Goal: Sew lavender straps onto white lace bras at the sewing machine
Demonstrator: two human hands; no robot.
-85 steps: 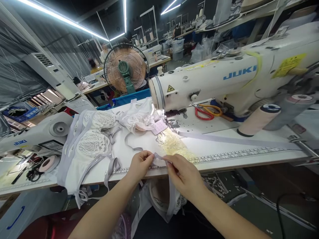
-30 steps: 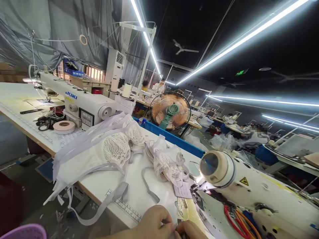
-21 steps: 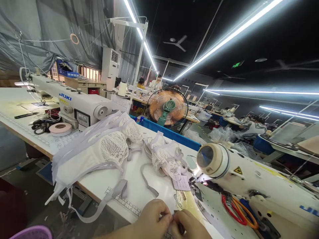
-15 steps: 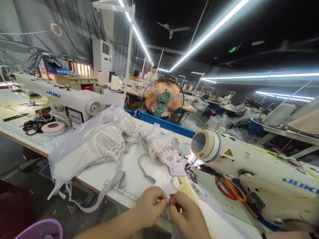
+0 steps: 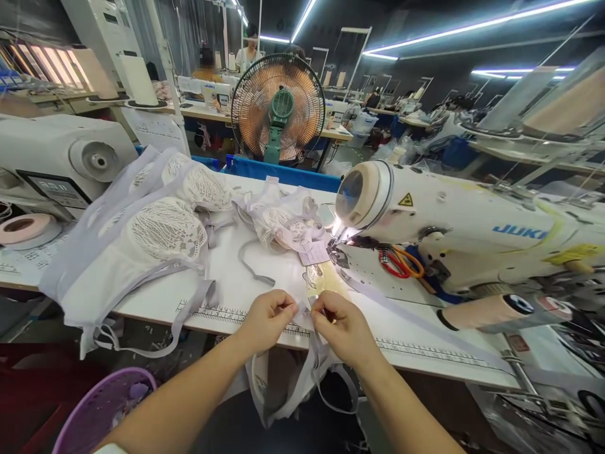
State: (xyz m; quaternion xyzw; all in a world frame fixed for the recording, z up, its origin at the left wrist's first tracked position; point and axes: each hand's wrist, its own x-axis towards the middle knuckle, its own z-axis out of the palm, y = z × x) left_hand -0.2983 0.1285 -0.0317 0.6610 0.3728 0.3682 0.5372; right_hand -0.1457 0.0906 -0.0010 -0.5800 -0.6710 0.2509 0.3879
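Over the front edge of the table, my left hand (image 5: 270,320) is closed in a pinch, thumb against forefinger; what it pinches is too small to make out. Close beside it, my right hand (image 5: 343,325) has its fingers closed on the strap end of a lilac bra (image 5: 302,394), which hangs below the edge towards my lap. A small dark and golden bit shows among those fingers, its kind unclear. Beyond my hands lies a lilac lace bra (image 5: 283,217) with a tag, near the lit needle of the JUKI sewing machine (image 5: 425,214).
A stack of lace bras (image 5: 161,230) covers the left of the table, straps over its edge. Behind stand a second sewing machine (image 5: 61,157) and a fan (image 5: 281,107). A purple basket (image 5: 101,403) sits low left. Thread cones (image 5: 491,312) lie at right.
My view has tilted down and turned, so my forearms and the hanging bra now show. My hands have drawn slightly apart; the right still holds the bra.
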